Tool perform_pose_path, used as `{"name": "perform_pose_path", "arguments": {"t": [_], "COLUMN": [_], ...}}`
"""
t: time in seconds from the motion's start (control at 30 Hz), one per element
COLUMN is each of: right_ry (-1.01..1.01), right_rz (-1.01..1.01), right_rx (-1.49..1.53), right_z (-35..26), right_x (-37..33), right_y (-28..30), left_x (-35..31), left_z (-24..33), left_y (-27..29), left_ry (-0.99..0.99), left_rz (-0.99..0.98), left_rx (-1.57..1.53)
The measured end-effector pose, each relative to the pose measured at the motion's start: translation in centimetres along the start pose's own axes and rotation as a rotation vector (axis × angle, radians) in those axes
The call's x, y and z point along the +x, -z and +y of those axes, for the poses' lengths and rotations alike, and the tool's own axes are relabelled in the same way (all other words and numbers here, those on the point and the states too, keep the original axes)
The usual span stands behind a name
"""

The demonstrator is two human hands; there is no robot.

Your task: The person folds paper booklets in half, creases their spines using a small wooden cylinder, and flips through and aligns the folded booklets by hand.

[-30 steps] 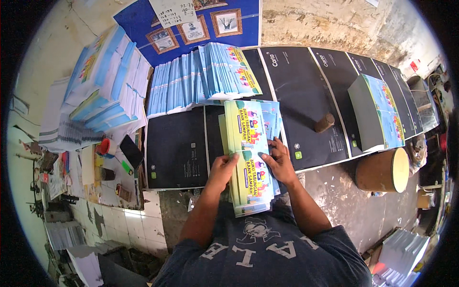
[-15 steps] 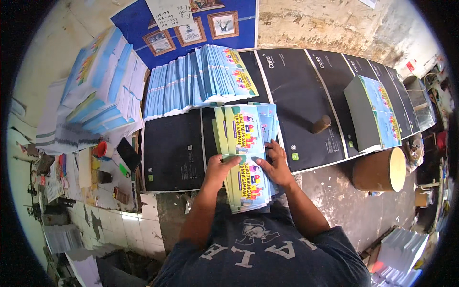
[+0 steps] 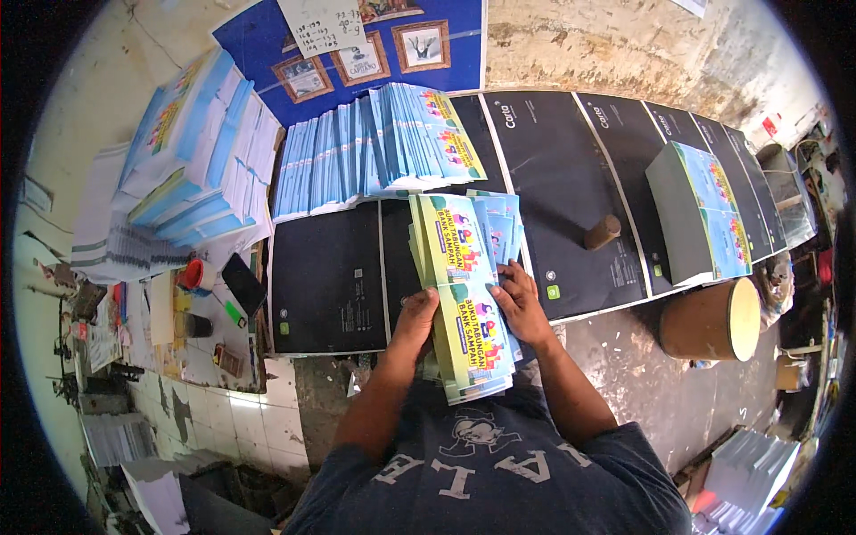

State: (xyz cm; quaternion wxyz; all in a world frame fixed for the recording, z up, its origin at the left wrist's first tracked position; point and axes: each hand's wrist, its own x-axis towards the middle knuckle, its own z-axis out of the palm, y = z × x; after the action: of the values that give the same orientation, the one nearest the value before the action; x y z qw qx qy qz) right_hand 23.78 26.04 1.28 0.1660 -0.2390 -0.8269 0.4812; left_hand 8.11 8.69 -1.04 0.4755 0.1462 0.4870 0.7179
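Note:
A small stack of long printed booklet covers, yellow and blue with colourful drawings, is held between my two hands over the near edge of the black-topped table. My left hand is closed on the stack's left edge, its fingertips partly hidden. On the opposite side my right hand grips the right edge, thumb on the top cover and fingers on the bluish sheets that show from under it. The stack tilts slightly, its lower end close to my shirt.
A leaning row of blue booklets lies at the back left. Taller paper piles stand farther left. A thick cover stack and a short brown cylinder are on the right. Beyond the front edge stands a brown drum. A phone lies left.
The covers have shifted slightly right and turned, and their fanned left edges are closer together. My left thumb has moved off the top cover to the stack's left edge.

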Motion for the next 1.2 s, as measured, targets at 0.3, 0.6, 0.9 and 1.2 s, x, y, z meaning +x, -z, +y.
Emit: {"name": "perform_pose_path", "arguments": {"t": [0.3,0.6,0.9,1.2], "right_ry": [-0.005,-0.022,0.121,0.020], "right_rz": [-0.012,-0.016,0.080,-0.045], "right_rx": [-0.027,-0.043,-0.090,-0.038], "right_z": [-0.3,-1.2,-0.3,0.0], "right_x": [0.0,0.2,-0.7,0.2], "right_y": [0.3,0.3,-0.7,0.1], "left_x": [-1.3,-1.5,-2.9,-0.6], "left_z": [2.9,3.7,7.5,2.3], "left_y": [-2.9,-1.1,1.6,-1.5], "left_ry": [0.119,0.014,-0.008,0.018], "left_rz": [0.096,0.242,0.268,0.141], "left_rx": [-0.032,0.283,0.334,0.026]}}
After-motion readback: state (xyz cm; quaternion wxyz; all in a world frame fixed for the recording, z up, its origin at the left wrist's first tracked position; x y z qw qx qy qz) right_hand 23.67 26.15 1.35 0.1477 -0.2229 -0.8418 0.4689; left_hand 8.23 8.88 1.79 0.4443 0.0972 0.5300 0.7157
